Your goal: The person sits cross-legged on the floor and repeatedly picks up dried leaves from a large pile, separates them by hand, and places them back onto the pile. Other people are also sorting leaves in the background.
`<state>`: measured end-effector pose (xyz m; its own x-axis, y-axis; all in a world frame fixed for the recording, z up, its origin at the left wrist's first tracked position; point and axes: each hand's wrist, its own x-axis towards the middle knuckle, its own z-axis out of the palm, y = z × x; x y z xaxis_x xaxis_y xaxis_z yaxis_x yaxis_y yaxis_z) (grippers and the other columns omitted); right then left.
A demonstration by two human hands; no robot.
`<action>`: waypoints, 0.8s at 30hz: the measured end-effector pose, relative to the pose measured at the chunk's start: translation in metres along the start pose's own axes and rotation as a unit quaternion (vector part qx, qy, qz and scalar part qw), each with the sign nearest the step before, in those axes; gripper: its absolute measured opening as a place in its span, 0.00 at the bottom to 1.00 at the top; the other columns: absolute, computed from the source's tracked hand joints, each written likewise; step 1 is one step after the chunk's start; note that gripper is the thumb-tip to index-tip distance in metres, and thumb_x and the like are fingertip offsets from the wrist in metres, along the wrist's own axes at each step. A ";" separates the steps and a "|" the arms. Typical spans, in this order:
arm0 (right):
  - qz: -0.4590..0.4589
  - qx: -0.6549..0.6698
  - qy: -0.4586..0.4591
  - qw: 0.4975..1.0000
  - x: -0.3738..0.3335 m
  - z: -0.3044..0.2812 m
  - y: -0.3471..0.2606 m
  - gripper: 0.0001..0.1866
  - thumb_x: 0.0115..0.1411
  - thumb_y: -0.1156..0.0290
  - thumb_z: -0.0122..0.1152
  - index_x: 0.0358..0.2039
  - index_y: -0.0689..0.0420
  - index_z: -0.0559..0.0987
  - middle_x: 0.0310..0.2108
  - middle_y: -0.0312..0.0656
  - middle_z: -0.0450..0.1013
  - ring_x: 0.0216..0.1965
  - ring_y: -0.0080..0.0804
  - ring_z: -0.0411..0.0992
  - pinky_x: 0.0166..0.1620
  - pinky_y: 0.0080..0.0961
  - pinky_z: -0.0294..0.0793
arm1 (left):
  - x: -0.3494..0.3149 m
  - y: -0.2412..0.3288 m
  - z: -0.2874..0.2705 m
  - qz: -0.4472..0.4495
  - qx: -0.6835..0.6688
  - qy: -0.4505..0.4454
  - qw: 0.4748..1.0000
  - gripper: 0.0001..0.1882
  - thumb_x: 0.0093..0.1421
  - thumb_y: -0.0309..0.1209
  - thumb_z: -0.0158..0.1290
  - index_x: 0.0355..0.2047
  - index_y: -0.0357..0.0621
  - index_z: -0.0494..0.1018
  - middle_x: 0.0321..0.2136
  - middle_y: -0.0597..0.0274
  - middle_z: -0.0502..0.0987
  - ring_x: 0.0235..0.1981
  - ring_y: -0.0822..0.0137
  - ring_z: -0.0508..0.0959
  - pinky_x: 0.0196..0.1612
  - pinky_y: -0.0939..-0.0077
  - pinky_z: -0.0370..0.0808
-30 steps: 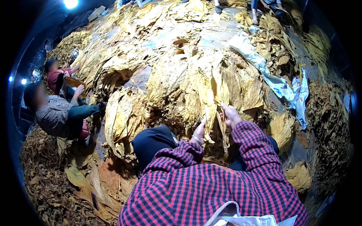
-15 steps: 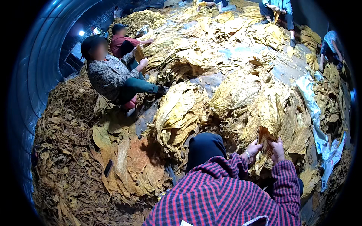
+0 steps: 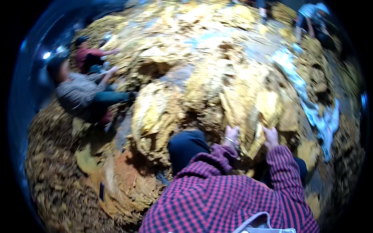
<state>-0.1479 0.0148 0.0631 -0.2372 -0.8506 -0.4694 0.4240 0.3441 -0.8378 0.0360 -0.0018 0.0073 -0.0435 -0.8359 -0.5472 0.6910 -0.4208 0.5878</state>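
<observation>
Motion blurs the picture. My left hand [image 3: 232,135], with a bracelet at the wrist, is closed at the lower edge of a long yellow tobacco leaf [image 3: 232,109]. My right hand [image 3: 271,136] is closed on the base of another broad, dried tobacco leaf [image 3: 269,105], pale yellow and upright. A gap separates the hands, and a folded strip of leaf [image 3: 253,144] hangs between them. Just beyond lies a heap of yellow leaves [image 3: 210,83]. My fingertips are partly hidden or smeared.
To the left sits a person in a patterned top [image 3: 79,91], with another in red [image 3: 86,56] behind. A person in light blue [image 3: 311,17] bends at the far right. Brown leaves [image 3: 50,155] cover the left; a dark phone [image 3: 101,191] and a pale plastic sheet [image 3: 311,105] lie on leaves.
My hands, close together on a brownish leaf before, are now apart, each at a yellow leaf. The whole view has swung right, so the scene sits further left and is blurred.
</observation>
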 end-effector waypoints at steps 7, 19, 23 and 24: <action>0.059 -0.100 0.049 0.992 -0.009 0.003 -0.010 0.20 0.52 0.70 0.61 0.42 0.66 0.69 0.36 0.42 0.72 0.35 0.27 0.70 0.38 0.24 0.69 | -0.004 -0.002 0.001 -0.064 -0.065 -0.004 0.996 0.19 0.53 0.17 0.41 0.46 0.46 0.62 0.34 0.56 0.73 0.35 0.58 0.75 0.38 0.60 0.75; 0.070 -0.033 -0.042 0.996 -0.011 -0.009 -0.008 0.14 0.54 0.73 0.56 0.41 0.62 0.71 0.34 0.37 0.71 0.34 0.23 0.68 0.39 0.21 0.67 | -0.024 0.009 0.011 0.260 0.678 0.315 0.611 0.35 0.50 0.35 0.55 0.55 0.39 0.53 0.36 0.56 0.71 0.36 0.64 0.72 0.41 0.73 0.70; 0.120 -0.011 -0.130 0.984 -0.029 0.005 -0.021 0.14 0.54 0.71 0.57 0.41 0.59 0.70 0.34 0.35 0.71 0.33 0.23 0.69 0.38 0.20 0.67 | -0.028 0.024 0.040 -0.040 0.259 -0.015 0.965 0.29 0.53 0.41 0.55 0.51 0.45 0.60 0.35 0.59 0.70 0.31 0.67 0.71 0.34 0.73 0.72; 0.135 0.032 -0.177 0.974 -0.032 0.006 -0.021 0.14 0.54 0.71 0.57 0.41 0.58 0.70 0.33 0.34 0.72 0.32 0.23 0.69 0.38 0.20 0.68 | -0.030 0.023 0.044 -0.153 0.072 -0.053 0.984 0.22 0.54 0.38 0.55 0.47 0.46 0.64 0.26 0.66 0.70 0.23 0.71 0.70 0.26 0.75 0.71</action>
<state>-0.1437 0.0321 0.0979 0.2014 -0.8204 -0.5352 0.4853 0.5582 -0.6730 0.0211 -0.0016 0.0634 -0.3137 -0.6913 -0.6509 0.5241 -0.6977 0.4883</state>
